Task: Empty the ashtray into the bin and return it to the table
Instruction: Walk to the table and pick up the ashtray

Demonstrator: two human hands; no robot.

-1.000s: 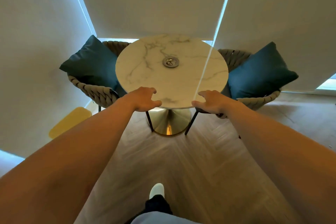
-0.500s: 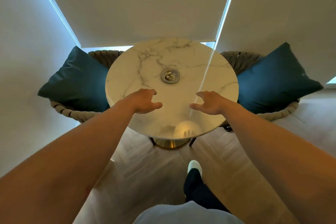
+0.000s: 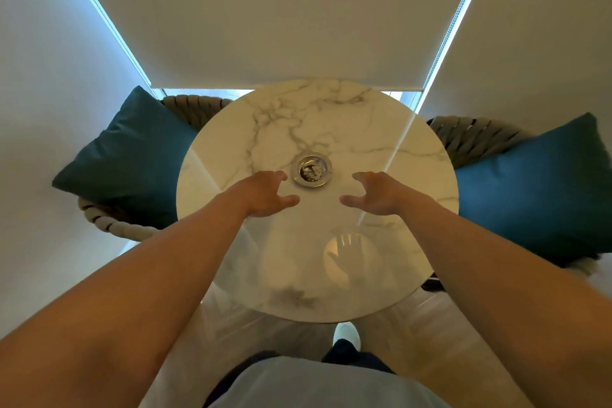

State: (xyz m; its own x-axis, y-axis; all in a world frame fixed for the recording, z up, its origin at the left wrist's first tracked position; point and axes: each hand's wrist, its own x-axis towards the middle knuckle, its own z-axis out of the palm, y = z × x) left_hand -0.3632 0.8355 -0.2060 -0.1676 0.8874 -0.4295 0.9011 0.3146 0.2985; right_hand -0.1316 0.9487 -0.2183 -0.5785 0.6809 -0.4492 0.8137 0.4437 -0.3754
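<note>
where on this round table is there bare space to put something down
Nearly all of the marble table is bare: the far half beyond the ashtray, both side edges beside the blue cushions, and the near edge. The only crowded spot is the centre, where the left hand and right hand flank the ashtray.

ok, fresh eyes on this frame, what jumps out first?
The round marble table fills the middle, with a small metal ashtray holding ash near its centre. The left hand and right hand reach in open on either side of it, neither touching it. A teal cushion sits on a woven chair at each side.
</note>
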